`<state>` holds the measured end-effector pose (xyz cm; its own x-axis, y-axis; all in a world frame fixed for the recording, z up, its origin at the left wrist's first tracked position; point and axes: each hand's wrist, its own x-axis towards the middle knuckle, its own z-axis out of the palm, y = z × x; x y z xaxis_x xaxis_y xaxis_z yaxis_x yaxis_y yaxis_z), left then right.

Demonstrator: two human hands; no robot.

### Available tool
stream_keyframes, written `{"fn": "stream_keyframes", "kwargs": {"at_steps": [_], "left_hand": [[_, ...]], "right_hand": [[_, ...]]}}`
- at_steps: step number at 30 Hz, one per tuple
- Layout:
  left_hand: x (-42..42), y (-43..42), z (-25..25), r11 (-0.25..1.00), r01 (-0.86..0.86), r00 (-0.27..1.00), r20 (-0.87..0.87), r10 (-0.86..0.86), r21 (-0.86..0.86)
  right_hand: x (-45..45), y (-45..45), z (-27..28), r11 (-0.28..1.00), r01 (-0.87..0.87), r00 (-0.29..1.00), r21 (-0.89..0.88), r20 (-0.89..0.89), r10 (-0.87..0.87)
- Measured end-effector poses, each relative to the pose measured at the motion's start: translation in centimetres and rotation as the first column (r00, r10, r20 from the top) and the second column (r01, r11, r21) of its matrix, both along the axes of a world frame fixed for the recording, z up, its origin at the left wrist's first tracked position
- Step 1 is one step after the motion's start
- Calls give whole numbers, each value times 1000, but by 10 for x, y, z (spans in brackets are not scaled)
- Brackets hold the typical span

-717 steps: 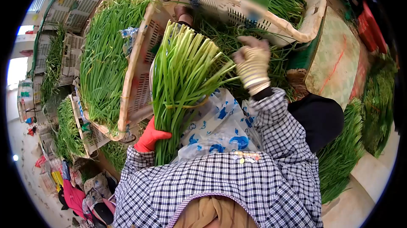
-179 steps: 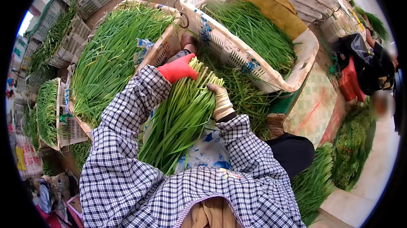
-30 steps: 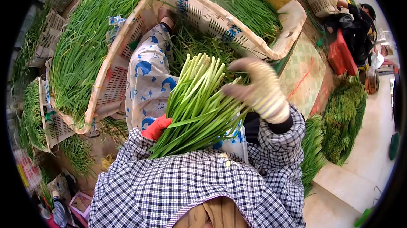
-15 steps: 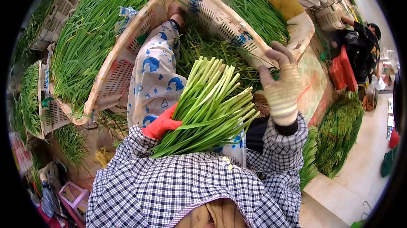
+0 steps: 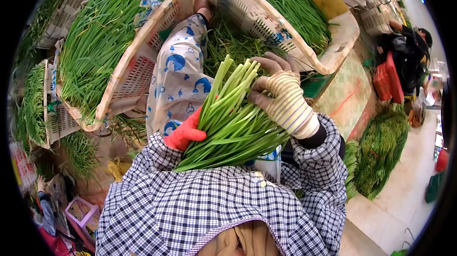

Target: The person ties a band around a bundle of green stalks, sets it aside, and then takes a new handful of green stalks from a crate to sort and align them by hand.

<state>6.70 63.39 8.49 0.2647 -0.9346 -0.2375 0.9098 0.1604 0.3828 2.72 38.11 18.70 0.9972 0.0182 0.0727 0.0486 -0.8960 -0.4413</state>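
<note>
A bunch of long green stalks (image 5: 233,122) with pale cut ends lies across my lap, its ends pointing up and away from me. My left hand (image 5: 186,132), in a red glove, is wrapped round the bunch from its left side. On the right side, my right hand (image 5: 281,89), in a striped glove with greyish fingers, rests against the upper stalks. Its fingers are apart and curved over the cut ends, partly covering them. Beneath the bunch is a white covering with blue prints (image 5: 178,72) over my leg.
A crate full of greens (image 5: 121,72) stands at the left, another crate (image 5: 266,22) beyond my hands. Loose greens (image 5: 228,41) lie between them. Bundled greens (image 5: 383,151) lie at the right, near a pale green board (image 5: 345,94). A person (image 5: 414,51) is at the far right.
My right hand has come down and left from its raised place onto the cut ends. My left hand still holds the bunch. The view has shifted slightly.
</note>
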Motion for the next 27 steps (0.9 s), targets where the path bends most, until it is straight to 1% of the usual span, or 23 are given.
{"fn": "stream_keyframes", "kwargs": {"at_steps": [1, 2, 3, 4, 5, 6, 7, 8, 9, 10, 11, 12, 13, 14, 15, 16, 18, 20, 24, 26, 27], "left_hand": [[-1, -1, 3, 998, -28, 1000, 6, 28, 47], [-3, -2, 4, 999, -26, 1000, 4, 25, 44], [-4, -2, 4, 999, -26, 1000, 9, 26, 46], [-4, -2, 4, 998, -28, 1000, 15, 27, 48], [-4, -2, 3, 999, -30, 999, 12, 29, 45], [-4, -2, 1, 999, -23, 999, 24, 23, 43], [-3, -2, -1, 999, -18, 999, 35, 17, 41], [-2, -2, 0, 999, -23, 999, 31, 22, 41], [1, -2, 3, 1000, 14, 999, 42, -15, 13], [3, -2, 4, 998, 56, 997, 55, -55, -14], [3, -3, 3, 998, 56, 996, 71, -55, -20], [4, -4, 4, 998, 63, 995, 73, -61, -21], [4, -6, 5, 998, 56, 992, 111, -53, -28], [3, -7, 5, 998, 47, 989, 145, -42, -34], [3, -6, 7, 998, 45, 990, 137, -40, -33], [6, -7, 9, 998, 58, 989, 136, -57, -1], [9, -7, 10, 997, 72, 989, 129, -76, 37], [9, -7, 10, 991, 76, 996, 48, -81, 108], [6, -7, 6, 993, 58, 998, 26, -61, 102], [5, -5, 1, 993, 63, 998, 12, -64, 97], [5, -3, 0, 993, 57, 998, -21, -55, 101]], "right_hand": [[-2, -2, 1, 999, 13, 999, 51, -34, -11], [-4, -4, 3, 995, 24, 998, 101, -67, -17], [-5, -7, -4, 938, 109, 992, 329, -100, -80], [-5, -9, -7, 822, 190, 981, 536, -146, -132], [-8, -16, 0, 561, 338, 939, 756, -313, -143], [-7, -24, 12, 459, 257, 966, 850, -241, -93], [-4, -31, 27, 484, 361, 932, 798, -290, -217], [0, -43, 31, 428, 278, 943, 860, -158, -294], [4, -55, 35, 392, 175, 931, 903, -22, -365], [11, -50, 57, 568, 297, 880, 767, 11, -474], [13, -55, 57, 843, 286, 849, 455, 287, -443], [16, -61, 57, 950, 309, 805, 48, 519, -288], [15, -60, 51, 980, 157, 855, 120, 480, -196], [13, -53, 45, 980, 3, 891, 197, 444, -92], [5, -38, 45, 992, -68, 930, -104, 352, 101], [-2, -21, 31, 990, -115, 957, -87, 259, 134], [-20, -4, 14, 932, -182, 972, -315, 87, 219], [-35, -6, 0, 945, -103, 986, -311, 93, 138], [-52, -3, 9, 943, -70, 997, -327, 15, 79], [-51, -1, 14, 958, -22, 1000, -284, -2, 23], [-52, -5, 6, 947, -19, 1000, -320, -6, 18]]}}
